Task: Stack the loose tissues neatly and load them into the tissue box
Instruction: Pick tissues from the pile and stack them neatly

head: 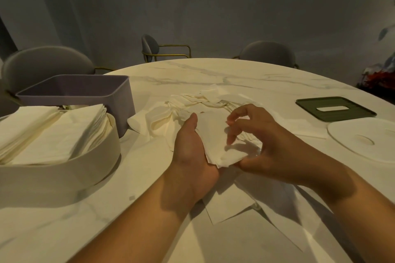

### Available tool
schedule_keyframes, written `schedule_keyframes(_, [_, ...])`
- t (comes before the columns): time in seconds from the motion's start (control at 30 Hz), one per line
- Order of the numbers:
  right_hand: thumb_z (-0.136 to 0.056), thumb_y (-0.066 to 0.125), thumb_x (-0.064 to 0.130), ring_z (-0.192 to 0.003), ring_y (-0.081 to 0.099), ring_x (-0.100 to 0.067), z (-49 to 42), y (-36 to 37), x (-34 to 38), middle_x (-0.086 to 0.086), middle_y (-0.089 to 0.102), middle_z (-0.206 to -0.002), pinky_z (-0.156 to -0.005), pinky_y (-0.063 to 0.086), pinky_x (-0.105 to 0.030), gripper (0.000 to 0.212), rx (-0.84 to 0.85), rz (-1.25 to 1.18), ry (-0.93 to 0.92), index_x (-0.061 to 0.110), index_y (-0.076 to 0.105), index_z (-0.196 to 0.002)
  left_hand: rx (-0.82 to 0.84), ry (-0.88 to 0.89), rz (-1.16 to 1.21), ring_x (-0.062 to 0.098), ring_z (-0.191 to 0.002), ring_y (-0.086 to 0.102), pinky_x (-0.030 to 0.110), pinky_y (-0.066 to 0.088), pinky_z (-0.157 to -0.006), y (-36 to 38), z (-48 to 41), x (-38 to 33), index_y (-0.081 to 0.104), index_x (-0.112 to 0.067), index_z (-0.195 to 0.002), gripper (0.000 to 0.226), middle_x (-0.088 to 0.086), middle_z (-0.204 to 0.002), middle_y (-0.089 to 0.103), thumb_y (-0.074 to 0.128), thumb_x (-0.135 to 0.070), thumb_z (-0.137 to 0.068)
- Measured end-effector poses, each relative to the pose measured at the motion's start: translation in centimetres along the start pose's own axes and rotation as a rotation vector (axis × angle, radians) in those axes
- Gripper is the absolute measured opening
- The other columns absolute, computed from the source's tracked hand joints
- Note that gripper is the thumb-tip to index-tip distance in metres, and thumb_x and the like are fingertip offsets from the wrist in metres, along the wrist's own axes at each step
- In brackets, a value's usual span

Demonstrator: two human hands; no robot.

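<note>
A small stack (pixel 215 141) of tissues was held between both hands over the table (pixel 256 74).

The left hand (pixel 190 145) was set against the stack's left edge, thumb straight; its fingers were hidden beneath, so their curl could not be told. The stack's near corner was gripped by the right hand (pixel 267 145), thumb under, fingers arched over. Loose tissues (pixel 192 102) were heaped just behind. More tissues were piled in the cream box (pixel 64 173) at left, the purple box (pixel 85 89) touching it behind. A green lid (pixel 335 109) and white lid (pixel 363 139) were laid at right.
</note>
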State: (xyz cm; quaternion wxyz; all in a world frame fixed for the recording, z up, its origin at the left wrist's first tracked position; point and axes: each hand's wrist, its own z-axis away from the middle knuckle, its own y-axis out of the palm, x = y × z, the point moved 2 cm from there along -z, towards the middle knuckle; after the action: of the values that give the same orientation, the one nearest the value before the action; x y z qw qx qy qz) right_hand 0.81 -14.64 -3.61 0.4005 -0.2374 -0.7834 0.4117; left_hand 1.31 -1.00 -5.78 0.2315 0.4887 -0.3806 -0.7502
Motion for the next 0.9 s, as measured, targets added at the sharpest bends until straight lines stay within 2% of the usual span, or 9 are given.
schedule_keyframes(0.07, [-0.073,0.08,0.026,-0.116,0.025,0.02,0.0,0.02,-0.17,0.043,0.032,-0.119,-0.086,0.028,0.001,0.031,0.01,-0.036,-0.003,0.041,0.059,-0.089,0.013,-0.004,0.025,0.029,-0.082,0.067,0.043,0.053,-0.074,-0.01,-0.02,-0.03,0.055,-0.012,-0.129,0.055,0.015,-0.107,0.068,0.033,-0.051,-0.097])
schedule_keyframes(0.2, [-0.078,0.075,0.023,-0.114,0.032,0.022,0.03,0.23,-0.1,0.044,0.036,-0.119,-0.081,0.037,0.003,0.041,0.024,-0.079,-0.021,0.051,0.057,-0.101,0.053,-0.005,0.062,0.034,-0.085,0.066,0.044,0.057,-0.066,0.11,0.17,-0.07,0.059,-0.01,-0.117,0.056,0.02,-0.104,0.07,0.032,-0.054,-0.096])
schedule_keyframes(0.27, [-0.082,0.07,0.017,-0.113,0.035,0.022,0.09,0.13,-0.13,0.039,0.041,-0.121,-0.078,0.04,0.001,0.033,0.0,-0.119,-0.024,0.044,0.065,-0.1,0.054,-0.009,0.067,0.034,-0.082,0.067,0.044,0.058,-0.064,0.3,0.22,-0.08,0.059,-0.01,-0.115,0.056,0.02,-0.101,0.07,0.034,-0.056,-0.095])
schedule_keyframes(0.37, [-0.087,0.063,0.016,-0.115,0.044,0.012,-0.01,-0.28,-0.31,0.027,0.051,-0.121,-0.081,0.042,-0.004,0.024,-0.06,-0.145,-0.038,0.032,0.072,-0.103,0.03,0.016,0.088,0.031,-0.074,0.068,0.038,0.056,-0.066,0.37,0.03,-0.13,0.059,-0.007,-0.113,0.057,0.021,-0.1,0.07,0.035,-0.056,-0.095])
schedule_keyframes(0.53, [-0.09,0.05,0.029,-0.112,0.052,0.003,-0.14,-0.2,-0.59,0.025,0.058,-0.117,-0.09,0.045,-0.01,0.025,-0.07,-0.237,0.027,0.04,0.068,-0.103,0.011,0.006,0.09,0.035,-0.097,0.063,0.044,0.054,-0.081,0.16,-0.12,-0.09,0.055,-0.01,-0.123,0.061,0.023,-0.113,0.066,0.035,-0.059,-0.094])
schedule_keyframes(0.63, [-0.093,0.05,0.022,-0.1,0.061,-0.006,-0.04,-0.3,-0.57,0.017,0.067,-0.102,-0.083,0.053,-0.017,0.022,-0.128,-0.396,0.082,0.034,0.068,-0.099,0.036,0.01,0.067,0.035,-0.101,0.062,0.048,0.048,-0.094,0.07,-0.05,-0.15,0.058,-0.01,-0.118,0.061,0.023,-0.11,0.067,0.031,-0.06,-0.094])
schedule_keyframes(0.77, [-0.094,0.047,0.022,-0.086,0.063,-0.013,-0.07,-0.31,0.02,0.003,0.067,-0.086,-0.071,0.053,-0.024,0.023,-0.247,-0.516,0.114,0.022,0.07,-0.09,0.039,-0.026,0.06,0.034,-0.097,0.065,0.043,0.055,-0.079,0.07,-0.19,-0.04,0.054,-0.008,-0.125,0.069,0.023,-0.113,0.066,0.03,-0.064,-0.092])
schedule_keyframes(0.83, [-0.097,0.046,0.024,-0.085,0.062,-0.014,-0.01,-0.41,-0.05,0.004,0.065,-0.086,-0.064,0.054,-0.023,0.021,-0.362,-0.651,0.24,0.028,0.065,-0.087,0.033,-0.042,0.051,0.03,-0.101,0.063,0.042,0.053,-0.083,0.11,-0.15,0.01,0.056,-0.01,-0.126,0.07,0.019,-0.117,0.065,0.034,-0.066,-0.09])
schedule_keyframes(0.9, [-0.098,0.046,0.026,-0.091,0.061,-0.018,0.18,-0.52,-0.37,0.002,0.062,-0.098,-0.062,0.054,-0.021,0.016,-0.431,-0.816,0.394,0.031,0.059,-0.09,-0.006,-0.027,0.037,0.029,-0.094,0.065,0.042,0.054,-0.078,-0.03,-0.21,0.11,0.057,-0.009,-0.124,0.069,0.016,-0.108,0.068,0.036,-0.066,-0.09])
